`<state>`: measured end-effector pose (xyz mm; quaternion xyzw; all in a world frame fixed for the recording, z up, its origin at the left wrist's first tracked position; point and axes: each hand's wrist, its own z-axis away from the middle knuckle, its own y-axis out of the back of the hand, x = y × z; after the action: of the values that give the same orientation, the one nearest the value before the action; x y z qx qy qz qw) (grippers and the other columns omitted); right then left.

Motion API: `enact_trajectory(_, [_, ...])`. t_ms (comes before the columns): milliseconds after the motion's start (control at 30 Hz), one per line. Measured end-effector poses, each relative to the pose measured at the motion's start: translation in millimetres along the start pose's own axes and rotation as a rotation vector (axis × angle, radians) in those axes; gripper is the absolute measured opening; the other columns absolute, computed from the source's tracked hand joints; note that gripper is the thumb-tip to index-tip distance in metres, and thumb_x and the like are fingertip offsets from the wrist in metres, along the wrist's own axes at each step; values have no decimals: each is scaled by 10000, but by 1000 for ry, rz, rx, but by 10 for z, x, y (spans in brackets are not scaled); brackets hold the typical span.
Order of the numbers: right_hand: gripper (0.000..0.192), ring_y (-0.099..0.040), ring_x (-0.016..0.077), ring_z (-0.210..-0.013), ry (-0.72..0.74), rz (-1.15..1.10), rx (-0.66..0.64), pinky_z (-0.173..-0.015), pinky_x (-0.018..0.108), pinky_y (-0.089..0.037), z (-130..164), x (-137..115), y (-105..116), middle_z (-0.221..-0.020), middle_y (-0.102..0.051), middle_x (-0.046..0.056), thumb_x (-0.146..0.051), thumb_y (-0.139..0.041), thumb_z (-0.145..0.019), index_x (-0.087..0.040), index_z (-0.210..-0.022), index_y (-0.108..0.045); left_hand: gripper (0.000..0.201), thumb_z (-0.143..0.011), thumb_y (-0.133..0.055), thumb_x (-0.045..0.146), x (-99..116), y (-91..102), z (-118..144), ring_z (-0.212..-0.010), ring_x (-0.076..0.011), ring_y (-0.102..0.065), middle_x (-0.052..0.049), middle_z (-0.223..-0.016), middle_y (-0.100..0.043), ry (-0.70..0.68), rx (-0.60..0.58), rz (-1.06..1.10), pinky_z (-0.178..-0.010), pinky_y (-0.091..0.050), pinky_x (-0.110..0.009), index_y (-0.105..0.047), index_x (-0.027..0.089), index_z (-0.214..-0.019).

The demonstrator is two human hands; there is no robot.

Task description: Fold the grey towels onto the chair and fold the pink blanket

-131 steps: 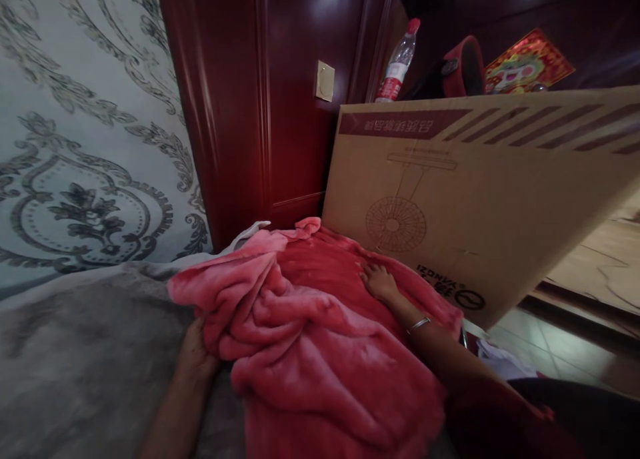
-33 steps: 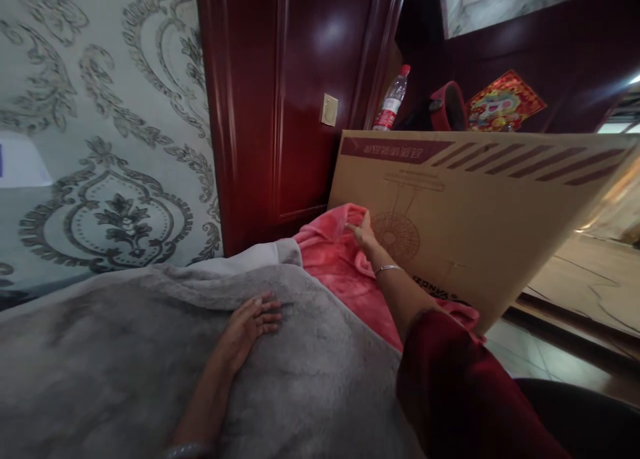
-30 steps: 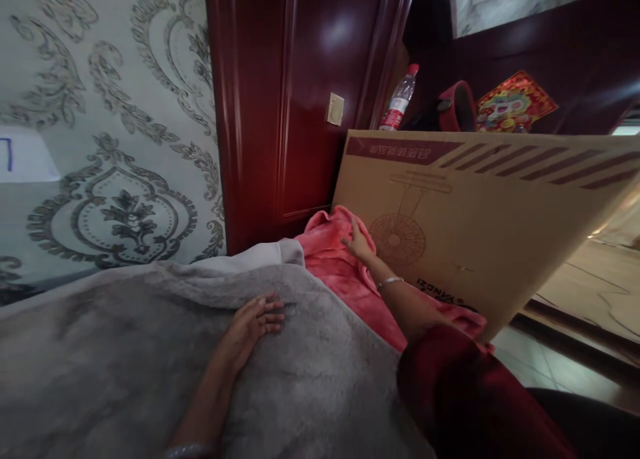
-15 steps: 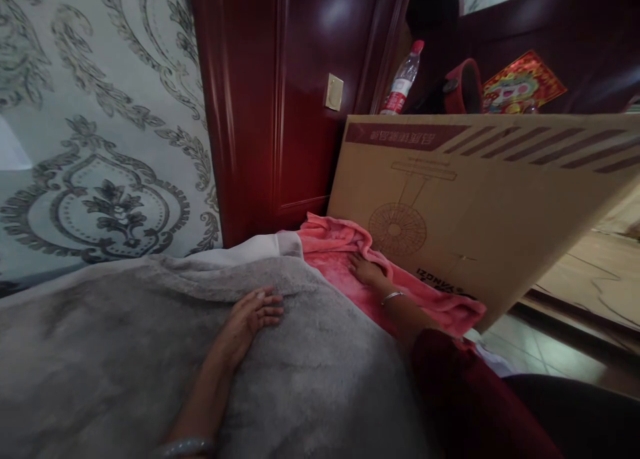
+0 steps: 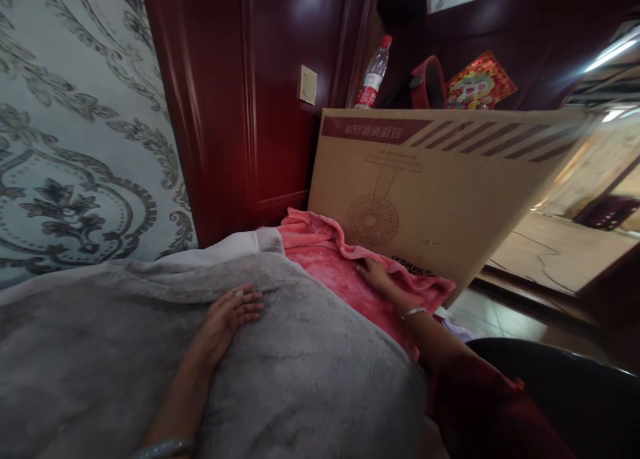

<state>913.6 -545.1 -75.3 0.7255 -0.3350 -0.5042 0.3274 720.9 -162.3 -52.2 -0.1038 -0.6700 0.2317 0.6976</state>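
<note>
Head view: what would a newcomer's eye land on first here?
Probably the pink fleece blanket at centre, with the right hand flat on it beside a big cardboard fan box leaning at right. The left hand rests open on a grey plush blanket that fills the foreground, beneath patterned wallpaper.

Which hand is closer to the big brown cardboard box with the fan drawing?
The right hand: it lies on the pink fleece blanket, beside the big brown cardboard box. The left hand rests apart, on the grey plush blanket.

A fluffy grey blanket (image 5: pixel 300 372) lies spread flat, overlapping a plush pink blanket (image 5: pixel 340 272) bunched against a cardboard box.
</note>
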Motion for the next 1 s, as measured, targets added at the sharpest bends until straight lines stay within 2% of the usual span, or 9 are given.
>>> enact_trajectory(133, [469,-688,239,-1033,-29,-107,51,-883,390,-556,-286,-115,206,-1169,-708,137,-311,-371,-991,-140,-1386,-555,349,-758,-739,246,-3,-3,-10,-778,-278,-733,-195,-970,-753,-6,14,-6,-662,-595,-369,-673,79,-1057])
enact_trajectory(233, [490,-695,247,-1011,-48,-106,63,-869,397,-560,-254,-162,253,-1176,-708,144,-340,-401,-990,-151,-1423,-532,370,-759,-732,240,16,-17,0,-781,-288,-736,-211,-980,-748,-9,20,-12,-659,-597,-370,-662,65,-1077])
enact_trajectory(400, [501,-506,315,-1334,-35,55,32,-1120,515,-371,450,-91,46,-1433,-582,134,-338,-561,-922,-207,-1405,-583,369,-769,-699,205,40,-31,-6,-796,-297,-739,-221,-998,-745,18,18,-16,-664,-600,-373,-644,54,-1101])
enact_trajectory(467, [519,-423,340,-1402,-70,240,14,-1144,561,-308,758,-3,7,-1520,-500,125,-383,-523,-958,-225,-1451,-540,345,-784,-677,205,20,-15,-32,-790,-295,-739,-214,-976,-747,14,20,-21,-660,-598,-373,-644,55,-1094])
enact_trajectory(533, [507,-427,345,-1395,-124,409,-1,-1141,574,-291,976,92,49,-1512,-504,145,-399,-431,-1007,-204,-1465,-523,325,-799,-657,204,-12,16,-69,-791,-282,-736,-194,-957,-749,-1,13,-30,-668,-596,-370,-647,66,-1092])
enact_trajectory(667, [478,-470,364,-1347,-232,484,9,-1110,636,-287,1190,173,221,-1424,-577,178,-324,-345,-1023,-189,-1430,-556,292,-842,-620,223,-59,90,-141,-820,-251,-730,-149,-983,-751,-14,-35,-36,-717,-597,-367,-651,115,-1112])
enact_trajectory(833, [542,-264,315,-1503,-99,444,-66,-1157,566,-277,1411,58,234,-1619,-361,93,-368,-398,-1020,-275,-1553,-398,330,-807,-673,252,-100,106,-143,-780,-240,-728,-156,-977,-751,-48,-66,-75,-685,-596,-348,-644,119,-1108])
enact_trajectory(900, [543,-238,309,-1517,-85,408,-141,-1169,552,-267,1484,23,235,-1633,-332,95,-377,-394,-1028,-250,-1555,-398,349,-781,-717,293,-136,68,-97,-770,-226,-720,-144,-944,-752,-115,-84,-169,-683,-592,-322,-657,117,-1077])
enact_trajectory(1000, [509,-329,323,-1478,-114,370,-197,-1147,537,-307,1515,-33,290,-1588,-404,137,-358,-404,-1026,-197,-1503,-479,327,-816,-666,367,-199,-38,-11,-789,-220,-702,-125,-924,-739,-247,-35,-468,-733,-588,-334,-682,139,-1050])
